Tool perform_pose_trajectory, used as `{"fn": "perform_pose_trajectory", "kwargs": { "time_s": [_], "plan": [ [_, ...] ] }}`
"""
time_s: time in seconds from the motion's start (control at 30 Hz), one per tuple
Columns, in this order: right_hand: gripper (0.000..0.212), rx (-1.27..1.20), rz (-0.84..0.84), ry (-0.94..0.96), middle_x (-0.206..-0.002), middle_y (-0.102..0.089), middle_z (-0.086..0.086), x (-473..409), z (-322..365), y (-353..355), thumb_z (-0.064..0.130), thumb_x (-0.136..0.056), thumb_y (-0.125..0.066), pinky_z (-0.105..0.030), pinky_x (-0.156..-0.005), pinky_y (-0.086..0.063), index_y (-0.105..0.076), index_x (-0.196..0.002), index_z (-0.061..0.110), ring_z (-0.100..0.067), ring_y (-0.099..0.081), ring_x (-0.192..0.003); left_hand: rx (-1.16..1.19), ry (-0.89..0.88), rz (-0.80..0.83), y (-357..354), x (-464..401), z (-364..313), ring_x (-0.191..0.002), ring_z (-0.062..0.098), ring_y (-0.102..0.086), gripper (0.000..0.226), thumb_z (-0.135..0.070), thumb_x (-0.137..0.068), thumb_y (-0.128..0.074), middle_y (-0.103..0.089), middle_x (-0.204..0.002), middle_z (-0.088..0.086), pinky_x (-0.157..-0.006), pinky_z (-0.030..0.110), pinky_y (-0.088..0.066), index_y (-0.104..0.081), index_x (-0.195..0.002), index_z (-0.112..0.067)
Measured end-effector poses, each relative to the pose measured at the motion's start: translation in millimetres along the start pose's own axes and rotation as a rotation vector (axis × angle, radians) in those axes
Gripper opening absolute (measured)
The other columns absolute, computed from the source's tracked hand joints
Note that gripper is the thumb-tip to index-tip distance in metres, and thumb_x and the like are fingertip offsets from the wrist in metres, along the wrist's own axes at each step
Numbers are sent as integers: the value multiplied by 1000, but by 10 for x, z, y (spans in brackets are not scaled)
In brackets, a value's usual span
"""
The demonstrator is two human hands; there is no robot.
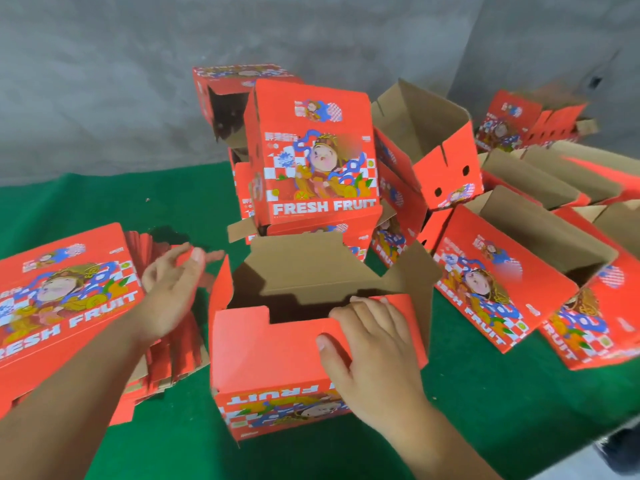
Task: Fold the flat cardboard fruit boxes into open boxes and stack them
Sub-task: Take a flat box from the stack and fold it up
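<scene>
Two hands: both reach in from six o'clock over a green table [485, 410]; nothing of the person shows past the forearms.
Hard to see: left hand [173, 289] is blurred, and the pile behind the box is a jumble, so I can't count it.
Cut off: flat stack [65, 292] runs out of view at nine o'clock; boxes at three o'clock are clipped by the edge.
Hidden: inside of the box [277, 362] is dark, its floor not visible; its print reads upside down from here.
Box: stands dead centre on the table, top open, brown flaps up at twelve and two o'clock.
Right hand [370, 344]: lies on the near red flap [298, 344], fingers hooked over its far edge, thumb pressed on its face.
Left hand: at ten o'clock of the box, just beside its left flap, fingers loose and spread, palm turned to the box; whether it touches anything I cannot tell.
Flat stack: under the left forearm, edges fanned.
Pile [315, 157]: folded boxes at twelve o'clock, one tilted on top, reading FRESH FRUIT.
Open boxes [519, 271]: lying tipped from one to three o'clock.
Wall [104, 81]: grey, behind it all.
</scene>
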State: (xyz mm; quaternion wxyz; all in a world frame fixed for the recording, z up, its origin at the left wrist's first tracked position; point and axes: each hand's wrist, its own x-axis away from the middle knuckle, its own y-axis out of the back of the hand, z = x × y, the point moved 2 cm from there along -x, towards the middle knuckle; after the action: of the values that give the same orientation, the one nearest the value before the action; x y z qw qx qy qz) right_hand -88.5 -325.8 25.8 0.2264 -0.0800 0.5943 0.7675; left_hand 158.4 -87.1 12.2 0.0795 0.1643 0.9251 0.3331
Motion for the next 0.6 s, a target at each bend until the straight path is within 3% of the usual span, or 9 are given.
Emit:
{"fn": "perform_pose_trajectory", "kwargs": {
  "time_s": [0.07, 0.1, 0.17, 0.23, 0.3, 0.43, 0.5, 0.6],
  "plan": [
    [34, 20, 20, -20, -115, -64, 11, -38, -81, 51, 54, -100, -45, -42, -119, -29, -62, -115, 29, -19, -51, -130, 125, 30, 47, -103, -66, -45, -142, 50, -34, 80, -93, -84, -14, -53, -134, 27, -119, 70, -20, -67, -123, -48],
    [35, 21, 28, -35, -116, -64, 11, -60, -118, 85, 54, -100, -45, -42, -119, -29, -63, -116, 29, -19, -51, -131, 188, 69, 35, -141, -93, -104, -136, 49, -43, 88, -97, -79, -17, -58, -132, 24, -116, 69, -27, -68, -120, -38],
    [37, 15, 62, -49, -118, -64, 12, -67, -142, 126, 54, -100, -45, -42, -119, -29, -63, -119, 29, -18, -49, -132, 187, 119, -14, -198, -93, -192, -131, 36, -50, 93, -99, -73, -18, -63, -131, 10, -118, 56, -32, -68, -113, -31],
    [38, 8, 85, -38, -121, -63, 13, -52, -137, 126, 56, -100, -44, -39, -119, -28, -61, -122, 30, -16, -47, -134, 77, 103, -78, -228, -80, -258, -139, 36, -41, 98, -94, -73, -18, -60, -134, 12, -121, 50, -27, -64, -123, -23],
    [38, -3, 72, -37, -121, -63, 12, -83, -174, 145, 55, -99, -45, -37, -118, -29, -62, -122, 30, -16, -46, -134, 67, 96, -119, -249, -101, -337, -141, 41, -37, 97, -92, -71, -19, -59, -127, 19, -121, 50, -27, -63, -122, -22],
    [39, -14, 62, -33, -122, -64, 7, -178, -256, 190, 50, -99, -47, -40, -118, -30, -65, -122, 24, -19, -48, -134, 154, 92, -116, -300, -87, -447, -119, 50, -52, 67, -84, -85, -16, -61, -95, 10, -112, 63, -34, -66, -77, -39],
    [40, 0, 83, -29, -122, -65, 6, -122, -262, 172, 50, -99, -47, -40, -119, -28, -66, -121, 23, -19, -49, -134, 183, 82, -127, -315, -32, -419, -115, 49, -53, 72, -85, -84, -20, -62, -84, 0, -108, 68, -37, -65, -75, -29],
    [44, 49, 130, -59, -122, -66, 7, -43, -298, 160, 54, -98, -43, -41, -120, -27, -67, -120, 24, -20, -51, -132, 210, 99, -57, -287, 19, -398, -126, 50, -47, 84, -87, -83, -20, -62, -96, -4, -116, 66, -29, -73, -88, -22]
  ]
}}
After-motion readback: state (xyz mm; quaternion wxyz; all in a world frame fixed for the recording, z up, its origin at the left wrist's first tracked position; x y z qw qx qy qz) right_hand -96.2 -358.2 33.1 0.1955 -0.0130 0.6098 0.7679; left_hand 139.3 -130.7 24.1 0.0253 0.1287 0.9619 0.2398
